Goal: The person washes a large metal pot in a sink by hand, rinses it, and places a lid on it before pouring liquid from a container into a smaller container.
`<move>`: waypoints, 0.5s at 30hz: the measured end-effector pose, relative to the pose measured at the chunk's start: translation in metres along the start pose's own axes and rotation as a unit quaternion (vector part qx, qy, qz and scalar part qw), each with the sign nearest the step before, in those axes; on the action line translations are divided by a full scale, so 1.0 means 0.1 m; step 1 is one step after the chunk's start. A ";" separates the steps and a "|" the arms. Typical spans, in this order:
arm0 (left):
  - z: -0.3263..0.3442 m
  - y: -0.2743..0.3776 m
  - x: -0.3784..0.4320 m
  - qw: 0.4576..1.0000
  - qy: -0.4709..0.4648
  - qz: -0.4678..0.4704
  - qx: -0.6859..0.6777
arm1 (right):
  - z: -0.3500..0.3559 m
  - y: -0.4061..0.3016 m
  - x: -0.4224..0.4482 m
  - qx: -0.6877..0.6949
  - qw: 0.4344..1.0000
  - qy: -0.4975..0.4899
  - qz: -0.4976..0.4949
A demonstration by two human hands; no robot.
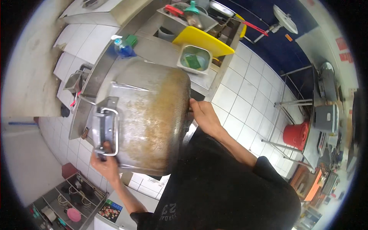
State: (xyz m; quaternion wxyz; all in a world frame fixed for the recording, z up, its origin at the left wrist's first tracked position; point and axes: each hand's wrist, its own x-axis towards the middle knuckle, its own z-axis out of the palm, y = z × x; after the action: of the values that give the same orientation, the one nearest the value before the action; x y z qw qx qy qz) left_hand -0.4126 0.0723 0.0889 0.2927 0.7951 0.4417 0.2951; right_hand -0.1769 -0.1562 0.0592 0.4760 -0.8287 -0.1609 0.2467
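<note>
A large metal stockpot [149, 115], stained brown on its side, lies tipped sideways in front of my body, over the sink counter. My left hand [106, 164] grips it near the metal loop handle [116, 132] and the rim at the left. At the pot's base end, my right hand [205, 116] holds the lower edge, the fingertips partly hidden behind it. Beyond the pot, a steel container [195, 70] holds liquid and a green scouring sponge [192, 61]. A pump bottle of blue liquid [123, 49] stands beside a green pad [131, 40].
A yellow cutting board [207, 43] leans behind the steel container. Utensils fill a tray [210, 23] at the counter's far end. A wire rack [83, 211] stands at lower left; a red bucket [296, 134] sits at right, near a steel table frame.
</note>
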 end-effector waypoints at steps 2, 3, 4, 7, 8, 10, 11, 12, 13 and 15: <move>-0.12 0.24 0.00 1.000 0.005 -0.010 -0.001 | -0.16 -0.12 -0.23 0.000 1.000 0.004 0.008; -0.15 0.29 0.00 1.000 0.001 -0.004 -0.003 | -0.23 -0.15 -0.32 0.001 1.000 -0.003 0.011; -0.21 0.31 0.02 1.000 0.005 0.019 -0.009 | -0.28 -0.17 -0.41 0.021 1.000 -0.010 0.011; -0.32 0.40 -0.03 0.999 0.008 0.036 0.006 | -0.40 -0.15 -0.63 0.037 0.999 -0.019 0.020; -0.31 0.42 -0.05 0.999 0.015 0.034 0.019 | -0.42 -0.09 -0.70 0.042 0.999 -0.021 0.019; -0.29 0.44 -0.08 0.999 0.000 0.036 0.025 | -0.51 0.01 -0.83 0.053 0.998 -0.019 0.006; -0.25 0.43 -0.13 0.999 0.004 0.038 0.028 | -0.54 0.05 -0.88 0.056 0.998 -0.021 0.002; -0.20 0.42 -0.19 0.999 -0.004 0.038 0.035 | -0.56 0.11 -0.94 0.062 0.998 -0.031 -0.007; -0.16 0.43 -0.26 0.998 -0.011 0.038 0.043 | -0.59 0.17 -0.98 0.069 0.997 -0.041 -0.017; -0.09 0.46 -0.38 0.993 0.005 0.023 0.112 | -0.61 0.30 -1.01 0.057 0.996 -0.064 -0.009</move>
State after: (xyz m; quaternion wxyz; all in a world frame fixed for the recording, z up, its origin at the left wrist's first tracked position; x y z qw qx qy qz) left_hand -0.4112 0.0205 0.1205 0.1932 0.8312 0.4551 0.2542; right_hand -0.2246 -0.2651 0.0850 0.5133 -0.7811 -0.1848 0.3038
